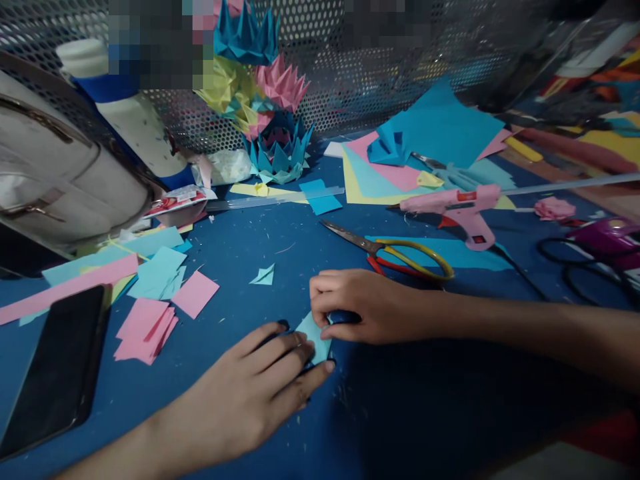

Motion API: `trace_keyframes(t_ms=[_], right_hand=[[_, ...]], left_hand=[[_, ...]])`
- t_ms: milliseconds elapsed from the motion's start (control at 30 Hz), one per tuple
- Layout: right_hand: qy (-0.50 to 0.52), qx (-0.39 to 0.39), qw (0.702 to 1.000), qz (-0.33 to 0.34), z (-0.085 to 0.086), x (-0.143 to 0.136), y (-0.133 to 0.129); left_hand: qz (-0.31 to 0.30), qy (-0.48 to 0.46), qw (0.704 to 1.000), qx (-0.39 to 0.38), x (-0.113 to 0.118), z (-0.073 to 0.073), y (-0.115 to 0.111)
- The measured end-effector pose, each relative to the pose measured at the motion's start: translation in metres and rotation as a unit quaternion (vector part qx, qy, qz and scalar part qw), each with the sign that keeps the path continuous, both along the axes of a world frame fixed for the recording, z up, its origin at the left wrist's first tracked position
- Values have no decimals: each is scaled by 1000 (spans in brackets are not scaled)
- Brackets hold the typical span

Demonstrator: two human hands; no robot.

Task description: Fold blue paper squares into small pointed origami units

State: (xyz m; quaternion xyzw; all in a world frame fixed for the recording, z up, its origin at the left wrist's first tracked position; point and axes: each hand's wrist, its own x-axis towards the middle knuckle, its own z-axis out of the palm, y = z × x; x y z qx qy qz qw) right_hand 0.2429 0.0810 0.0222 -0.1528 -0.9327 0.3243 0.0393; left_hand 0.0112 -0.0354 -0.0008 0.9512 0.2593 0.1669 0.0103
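Observation:
A small light blue paper [316,337] lies on the blue table between my two hands, partly covered by them. My left hand [265,383] holds it down from the left, fingertips on the sheet and thumb along its lower edge. Bent fingers and thumb of my right hand [350,303] pinch the paper's right side. Just above the hands is a small folded light blue paper piece [264,275]. Scissors with yellow and red handles [385,250] lie beyond my right hand, over a blue paper strip [450,255].
Pink squares [145,330], light blue squares [157,273] and a phone [55,360] lie at left. A pink glue gun [460,207] and coloured sheets [440,127] are at right. Behind stand folded paper flowers [277,150], a white-and-blue bottle [130,113] and a bag [65,147].

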Motion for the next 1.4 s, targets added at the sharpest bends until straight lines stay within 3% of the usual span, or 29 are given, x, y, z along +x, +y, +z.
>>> trace_keyframes(t_ms=[300, 633, 1033, 1167, 1400], right_hand=[[18, 116, 993, 22, -10, -1, -8], [-8, 185, 982, 27, -14, -2, -14], [-1, 214, 976, 30, -13, -2, -15], [-9, 206, 978, 29, -12, -2, -15], [2, 209, 978, 25, -14, -2, -16]], left_hand=[[9, -3, 1000, -7, 1, 0, -1], [6, -6, 1000, -8, 2, 3, 1], [18, -37, 999, -31, 4, 9, 4], [3, -21, 999, -37, 1, 14, 5], [15, 9, 999, -27, 0, 11, 2]])
